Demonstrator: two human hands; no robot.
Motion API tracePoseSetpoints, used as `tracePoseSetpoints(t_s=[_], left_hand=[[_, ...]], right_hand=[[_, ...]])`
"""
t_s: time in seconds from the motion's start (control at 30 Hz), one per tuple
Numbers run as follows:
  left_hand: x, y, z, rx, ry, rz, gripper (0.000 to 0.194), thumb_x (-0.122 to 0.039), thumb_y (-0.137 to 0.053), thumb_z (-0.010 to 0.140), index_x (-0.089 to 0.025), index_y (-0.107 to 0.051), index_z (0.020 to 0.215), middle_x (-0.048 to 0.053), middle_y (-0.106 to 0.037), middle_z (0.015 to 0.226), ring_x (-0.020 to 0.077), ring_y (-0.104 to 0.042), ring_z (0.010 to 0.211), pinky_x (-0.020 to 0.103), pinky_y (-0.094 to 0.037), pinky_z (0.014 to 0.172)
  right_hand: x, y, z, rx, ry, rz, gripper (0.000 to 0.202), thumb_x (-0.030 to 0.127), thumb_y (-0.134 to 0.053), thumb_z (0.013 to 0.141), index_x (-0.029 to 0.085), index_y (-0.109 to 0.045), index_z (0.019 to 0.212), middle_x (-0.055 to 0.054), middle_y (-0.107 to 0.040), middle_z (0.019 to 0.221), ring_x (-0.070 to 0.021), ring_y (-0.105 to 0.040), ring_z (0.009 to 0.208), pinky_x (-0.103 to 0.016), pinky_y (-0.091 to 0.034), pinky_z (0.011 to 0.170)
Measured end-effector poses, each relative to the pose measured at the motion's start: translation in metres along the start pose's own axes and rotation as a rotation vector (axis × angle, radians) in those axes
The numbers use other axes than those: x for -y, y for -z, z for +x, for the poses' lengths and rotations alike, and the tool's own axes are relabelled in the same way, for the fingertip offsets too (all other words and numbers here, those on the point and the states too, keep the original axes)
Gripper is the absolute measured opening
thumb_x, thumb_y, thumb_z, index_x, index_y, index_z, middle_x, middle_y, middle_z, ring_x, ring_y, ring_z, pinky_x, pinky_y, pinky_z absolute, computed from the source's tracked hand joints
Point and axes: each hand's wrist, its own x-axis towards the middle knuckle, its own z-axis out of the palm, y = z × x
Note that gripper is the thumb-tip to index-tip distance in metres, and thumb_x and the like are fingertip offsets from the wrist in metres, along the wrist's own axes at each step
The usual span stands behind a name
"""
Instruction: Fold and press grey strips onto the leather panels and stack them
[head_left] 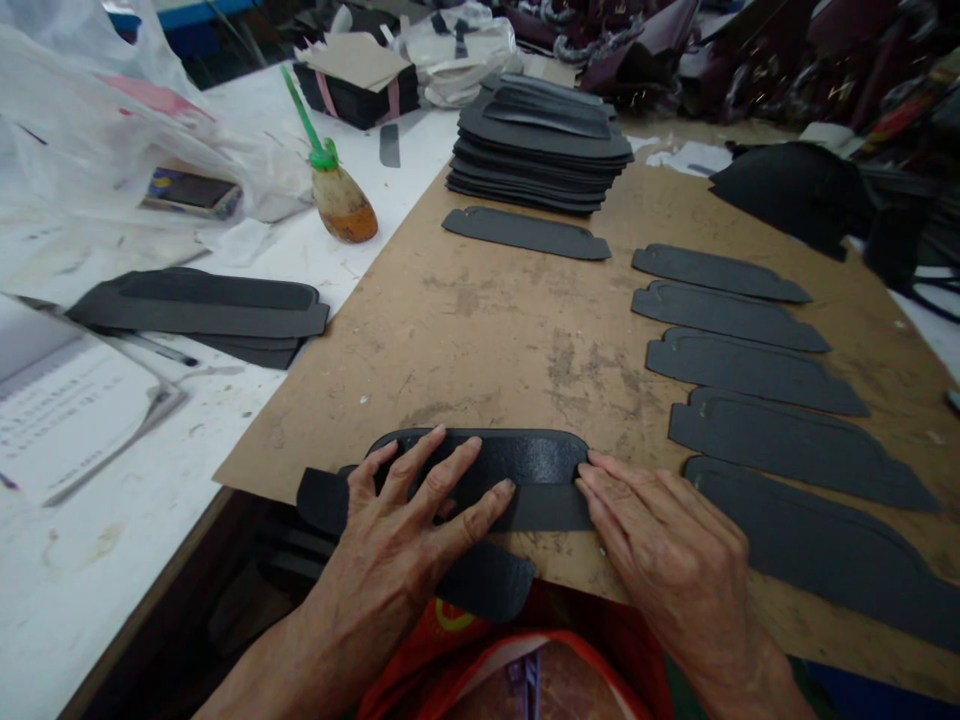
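A dark panel (pixel 544 505) with a glossy upper strip lies at the near edge of the brown board (pixel 480 350). My left hand (pixel 409 530) rests on it, fingers spread, pressing its left and middle part. My right hand (pixel 667 540) is at the panel's right end, its fingers held together with the tips on the corner; whether they pinch the edge is hard to tell. Another dark piece (pixel 487 580) sticks out beneath my left hand at the board's edge, and one more dark end (pixel 322 500) shows to the left.
Several dark panels (pixel 757 370) lie in a column at the right. A tall stack (pixel 540 150) and a single panel (pixel 525 234) are at the back. A glue bottle (pixel 343 205), dark pieces (pixel 202 305), a notebook (pixel 82 400) and plastic bags (pixel 135 120) occupy the white table's left side.
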Motion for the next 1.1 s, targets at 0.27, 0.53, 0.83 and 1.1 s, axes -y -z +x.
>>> tracePoseSetpoints(t_s=[0.27,0.53,0.83,1.1], left_hand=[[0.001,0.001,0.001,0.02,-0.007,0.017,0.054,-0.02,-0.039,0.091,-0.044,-0.033,0.139,0.003,-0.041,0.145,0.0308,-0.029,0.132,0.049,-0.017,0.102],[0.001,-0.002,0.0,-0.019,0.007,-0.024,0.06,-0.011,-0.04,0.087,-0.044,-0.037,0.137,0.001,-0.042,0.144,0.0292,-0.03,0.133,0.049,-0.018,0.103],[0.007,0.009,-0.002,0.109,-0.019,-0.024,0.071,-0.004,-0.045,0.077,-0.037,-0.037,0.139,0.0,-0.039,0.147,0.0251,-0.032,0.135,0.045,-0.019,0.105],[0.017,0.04,-0.038,0.134,0.256,0.073,0.067,0.001,-0.039,0.069,-0.026,-0.053,0.128,0.005,-0.051,0.137,0.0282,-0.045,0.127,0.05,-0.037,0.097]], right_hand=[[-0.005,0.001,0.0,0.016,-0.018,0.033,0.016,0.016,-0.057,0.088,0.017,-0.071,0.096,-0.002,-0.073,0.097,-0.0186,-0.066,0.086,-0.033,-0.046,0.081],[0.015,0.001,0.006,0.066,-0.008,0.038,0.036,0.024,-0.046,0.093,0.01,-0.055,0.124,-0.012,-0.058,0.13,-0.0235,-0.053,0.118,-0.039,-0.041,0.097],[0.01,-0.007,-0.013,0.226,0.04,-0.079,0.051,0.041,-0.041,0.094,0.011,-0.043,0.135,-0.011,-0.047,0.141,-0.0253,-0.041,0.131,-0.048,-0.029,0.106],[0.005,-0.006,-0.02,0.144,0.077,-0.079,0.048,0.042,-0.039,0.094,0.013,-0.048,0.131,-0.009,-0.054,0.135,-0.0291,-0.042,0.129,-0.049,-0.03,0.102]])
